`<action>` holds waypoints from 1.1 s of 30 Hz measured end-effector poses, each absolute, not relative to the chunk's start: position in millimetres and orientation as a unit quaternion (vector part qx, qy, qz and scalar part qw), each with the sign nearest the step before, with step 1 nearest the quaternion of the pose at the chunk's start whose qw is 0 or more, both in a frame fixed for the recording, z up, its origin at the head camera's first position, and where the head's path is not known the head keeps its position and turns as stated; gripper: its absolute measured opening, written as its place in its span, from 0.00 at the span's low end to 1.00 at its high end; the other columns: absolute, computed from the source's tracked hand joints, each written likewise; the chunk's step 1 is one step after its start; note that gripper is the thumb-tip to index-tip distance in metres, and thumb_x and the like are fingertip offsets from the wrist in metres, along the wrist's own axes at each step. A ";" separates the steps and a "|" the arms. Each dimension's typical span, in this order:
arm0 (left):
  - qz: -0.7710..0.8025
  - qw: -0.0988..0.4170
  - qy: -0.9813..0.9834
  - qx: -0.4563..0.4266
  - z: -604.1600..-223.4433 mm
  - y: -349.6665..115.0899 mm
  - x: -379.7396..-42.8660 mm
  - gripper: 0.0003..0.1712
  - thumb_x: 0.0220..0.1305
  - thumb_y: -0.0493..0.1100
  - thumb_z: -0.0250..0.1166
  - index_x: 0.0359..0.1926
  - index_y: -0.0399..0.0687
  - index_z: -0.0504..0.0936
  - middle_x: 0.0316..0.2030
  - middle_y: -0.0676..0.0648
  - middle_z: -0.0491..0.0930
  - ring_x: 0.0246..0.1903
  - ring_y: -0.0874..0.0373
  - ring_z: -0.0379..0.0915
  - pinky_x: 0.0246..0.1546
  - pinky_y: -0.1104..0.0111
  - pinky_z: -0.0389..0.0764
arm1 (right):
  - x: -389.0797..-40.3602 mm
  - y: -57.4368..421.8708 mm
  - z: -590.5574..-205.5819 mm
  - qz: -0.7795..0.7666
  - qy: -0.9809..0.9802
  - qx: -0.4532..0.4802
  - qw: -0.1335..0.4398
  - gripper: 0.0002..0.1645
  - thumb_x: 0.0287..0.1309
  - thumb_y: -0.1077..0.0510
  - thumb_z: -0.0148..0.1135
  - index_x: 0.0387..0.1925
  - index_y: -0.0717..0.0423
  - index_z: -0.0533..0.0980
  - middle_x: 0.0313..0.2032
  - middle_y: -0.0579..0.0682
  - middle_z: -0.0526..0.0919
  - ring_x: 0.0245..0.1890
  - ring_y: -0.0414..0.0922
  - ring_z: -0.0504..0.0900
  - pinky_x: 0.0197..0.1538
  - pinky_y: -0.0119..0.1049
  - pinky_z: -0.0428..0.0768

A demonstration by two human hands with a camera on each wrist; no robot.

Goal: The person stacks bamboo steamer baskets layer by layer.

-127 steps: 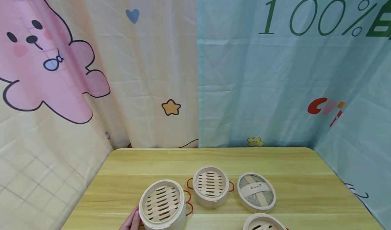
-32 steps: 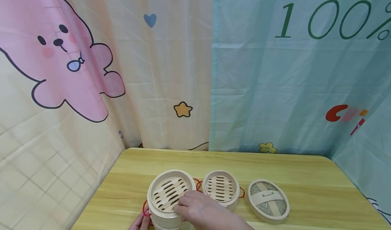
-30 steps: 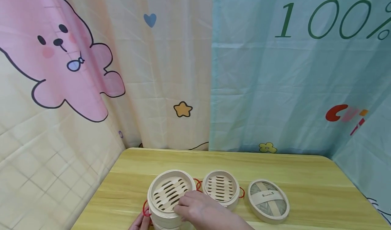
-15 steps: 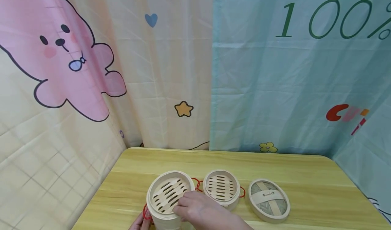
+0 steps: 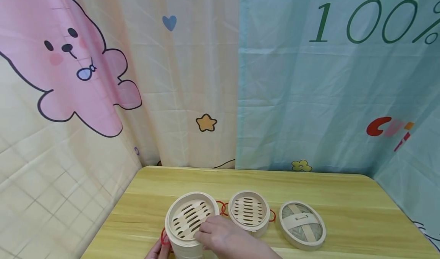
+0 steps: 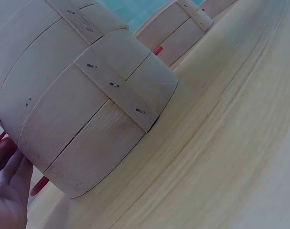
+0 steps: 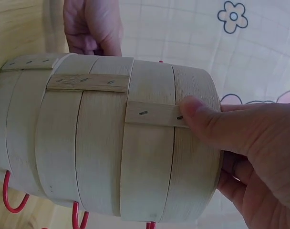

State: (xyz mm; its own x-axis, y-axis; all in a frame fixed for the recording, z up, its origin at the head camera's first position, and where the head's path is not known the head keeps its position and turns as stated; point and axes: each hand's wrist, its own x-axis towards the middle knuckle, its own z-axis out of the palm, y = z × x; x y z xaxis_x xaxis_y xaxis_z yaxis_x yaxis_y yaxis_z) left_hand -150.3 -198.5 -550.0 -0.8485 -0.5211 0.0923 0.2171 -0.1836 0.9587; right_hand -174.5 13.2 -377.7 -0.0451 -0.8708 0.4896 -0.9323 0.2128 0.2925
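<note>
A tall stack of bamboo steamer baskets stands at the front left of the table, three tiers showing in the right wrist view. My right hand grips the top steamer basket at its rim, thumb outside on the wall and fingers over the slatted inside. Low on the left side, my left hand touches the stack beside a red loop handle. In the left wrist view its fingers lie fairly straight against the wall. The tiers sit one on another.
Behind the stack stands another steamer basket with red loops, one beside the stack's own loop. A woven lid with a crossed strap lies to its right. The wooden table ends at printed curtains.
Since 4.2 s ago my right hand has come in, and the stack has grown by a tier. The basket at the front right is no longer seen there. Over the last second both hands barely move.
</note>
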 end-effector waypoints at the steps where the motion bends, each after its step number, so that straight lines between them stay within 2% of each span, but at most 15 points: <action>1: -0.757 0.246 -0.591 0.131 -553.8 -199.2 -151.5 0.11 0.58 0.39 0.53 0.39 0.58 0.79 0.22 0.50 0.79 0.22 0.62 0.74 0.18 0.72 0.76 | -175.0 12.4 -378.1 0.052 -0.719 0.626 0.299 0.14 0.38 0.52 0.64 0.31 0.48 0.72 0.28 0.37 0.70 0.32 0.34 0.68 0.39 0.22 0.68; 4: -0.753 0.248 -0.594 0.135 -573.8 -205.2 -157.5 0.12 0.58 0.39 0.53 0.42 0.53 0.79 0.20 0.48 0.78 0.20 0.60 0.74 0.16 0.70 0.75 | -175.2 9.8 -379.8 0.048 -0.716 0.621 0.315 0.12 0.42 0.50 0.60 0.31 0.48 0.72 0.27 0.38 0.70 0.31 0.34 0.68 0.37 0.23 0.68; 7: -0.747 0.258 -0.602 0.113 -593.5 -211.5 -163.4 0.14 0.59 0.39 0.52 0.46 0.44 0.76 0.22 0.46 0.79 0.20 0.58 0.75 0.16 0.69 0.76 | -175.8 7.3 -382.8 0.040 -0.707 0.618 0.342 0.10 0.45 0.50 0.56 0.31 0.49 0.72 0.27 0.39 0.70 0.30 0.35 0.68 0.37 0.23 0.68; 10: -0.743 0.279 -0.602 0.085 -608.1 -216.6 -169.2 0.15 0.59 0.38 0.52 0.47 0.37 0.73 0.25 0.45 0.79 0.22 0.58 0.75 0.18 0.69 0.76 | -175.6 5.3 -385.4 0.042 -0.701 0.614 0.360 0.11 0.45 0.50 0.55 0.31 0.50 0.72 0.27 0.39 0.70 0.30 0.36 0.69 0.37 0.24 0.68; 13: -0.747 0.291 -0.594 0.064 -616.5 -219.3 -172.8 0.15 0.59 0.35 0.51 0.48 0.35 0.72 0.26 0.44 0.79 0.22 0.58 0.75 0.19 0.69 0.76 | -174.9 3.8 -386.9 0.044 -0.702 0.609 0.367 0.12 0.42 0.51 0.56 0.32 0.50 0.72 0.27 0.40 0.70 0.30 0.36 0.69 0.37 0.25 0.68; 19: -0.757 0.297 -0.578 0.062 -619.2 -220.1 -174.3 0.16 0.59 0.34 0.51 0.48 0.35 0.72 0.27 0.43 0.79 0.22 0.56 0.76 0.18 0.69 0.76 | -170.7 0.9 -387.5 0.031 -0.717 0.587 0.374 0.13 0.38 0.53 0.56 0.32 0.49 0.72 0.27 0.39 0.69 0.30 0.35 0.68 0.37 0.25 0.67; 24: -0.755 0.291 -0.578 0.103 -622.3 -221.3 -177.2 0.18 0.57 0.38 0.55 0.49 0.36 0.72 0.32 0.45 0.79 0.27 0.56 0.76 0.24 0.68 0.77 | -166.0 -0.7 -387.7 0.039 -0.736 0.577 0.352 0.11 0.41 0.54 0.52 0.32 0.50 0.71 0.27 0.40 0.68 0.30 0.35 0.67 0.38 0.25 0.66; 28: -0.747 0.267 -0.592 0.145 -646.1 -229.9 -185.5 0.22 0.55 0.46 0.57 0.50 0.41 0.72 0.35 0.45 0.79 0.30 0.52 0.76 0.27 0.65 0.77 | -165.6 -1.3 -389.4 0.043 -0.733 0.579 0.355 0.11 0.44 0.54 0.50 0.33 0.51 0.71 0.28 0.40 0.68 0.30 0.36 0.68 0.39 0.25 0.67; 33: -0.749 0.252 -0.593 0.157 -678.4 -242.1 -196.9 0.22 0.54 0.48 0.57 0.51 0.46 0.72 0.33 0.40 0.78 0.29 0.47 0.75 0.25 0.62 0.77 | -163.8 -2.2 -389.7 0.031 -0.739 0.571 0.357 0.13 0.44 0.52 0.51 0.34 0.51 0.71 0.28 0.41 0.68 0.31 0.36 0.68 0.38 0.25 0.67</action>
